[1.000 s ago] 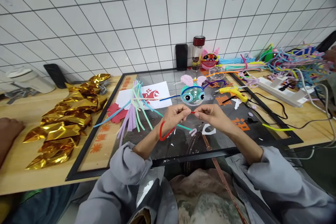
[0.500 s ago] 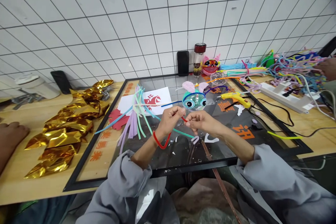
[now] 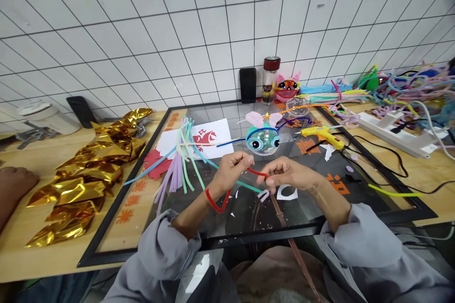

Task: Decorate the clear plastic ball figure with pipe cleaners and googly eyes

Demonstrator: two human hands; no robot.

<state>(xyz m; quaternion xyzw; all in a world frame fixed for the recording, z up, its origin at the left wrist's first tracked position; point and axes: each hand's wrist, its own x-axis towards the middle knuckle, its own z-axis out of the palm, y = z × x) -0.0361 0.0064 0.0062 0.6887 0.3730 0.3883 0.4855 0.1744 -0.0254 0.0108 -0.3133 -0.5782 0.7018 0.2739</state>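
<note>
A fuzzy red pipe cleaner (image 3: 256, 172) spans the gap between my two hands above the glass board. My left hand (image 3: 232, 168) pinches it, and a bent length of it hangs in a V below my left wrist. The other end is between the thumb and fingers of my right hand (image 3: 286, 175). Just beyond my hands sits a clear ball (image 3: 263, 139) with big googly eyes, a blue band and pink fuzzy ears. A bundle of lilac, green and blue pipe cleaners (image 3: 183, 156) lies left of my left hand.
Right of the ball lies a yellow glue gun (image 3: 323, 135), with a white power strip (image 3: 394, 132) and cables beyond. Gold foil pieces (image 3: 85, 177) cover the left side, near another person's hand (image 3: 17, 184). A lidded glass bottle (image 3: 270, 80) stands at the wall.
My hands have moved farther apart, my right hand shifting right and slightly nearer me. More of the red pipe cleaner now shows between them.
</note>
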